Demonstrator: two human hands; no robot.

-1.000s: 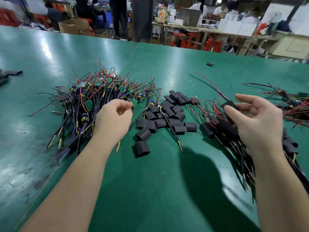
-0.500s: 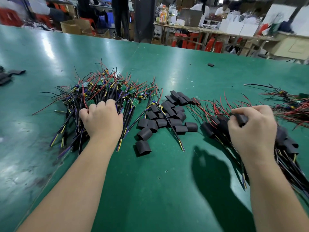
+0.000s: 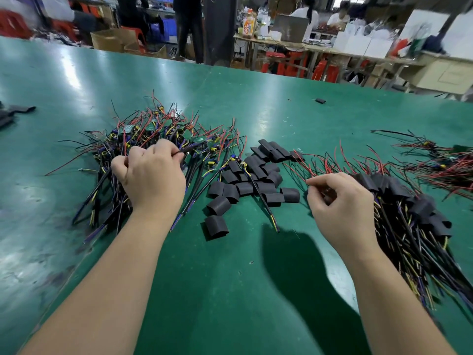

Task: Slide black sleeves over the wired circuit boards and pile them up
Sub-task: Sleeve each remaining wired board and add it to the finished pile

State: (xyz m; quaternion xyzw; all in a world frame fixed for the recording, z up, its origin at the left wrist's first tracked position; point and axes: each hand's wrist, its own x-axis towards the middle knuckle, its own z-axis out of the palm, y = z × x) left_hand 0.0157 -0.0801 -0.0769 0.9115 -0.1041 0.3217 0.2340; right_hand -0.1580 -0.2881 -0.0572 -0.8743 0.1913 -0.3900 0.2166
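A tangle of bare wired circuit boards (image 3: 153, 131), green boards with red, black and yellow leads, lies at the left. My left hand (image 3: 153, 175) rests on it, fingers curled, pinching a black lead at its fingertips. Loose black sleeves (image 3: 256, 175) are heaped in the middle. The pile of sleeved boards (image 3: 409, 201) lies at the right. My right hand (image 3: 340, 201) hovers over that pile's left edge, near the red leads, with fingers loosely curled and nothing visibly held.
The green table (image 3: 230, 278) stretches far back. Another tangle of wired boards (image 3: 440, 165) lies at the far right. One stray sleeve (image 3: 320, 100) sits further back, and flat black sleeves (image 3: 18, 110) lie at the left edge. Benches and people are behind.
My right hand set a sleeved board on the right pile, let go and drew left. My left hand dug into the bare boards and now pinches a lead.
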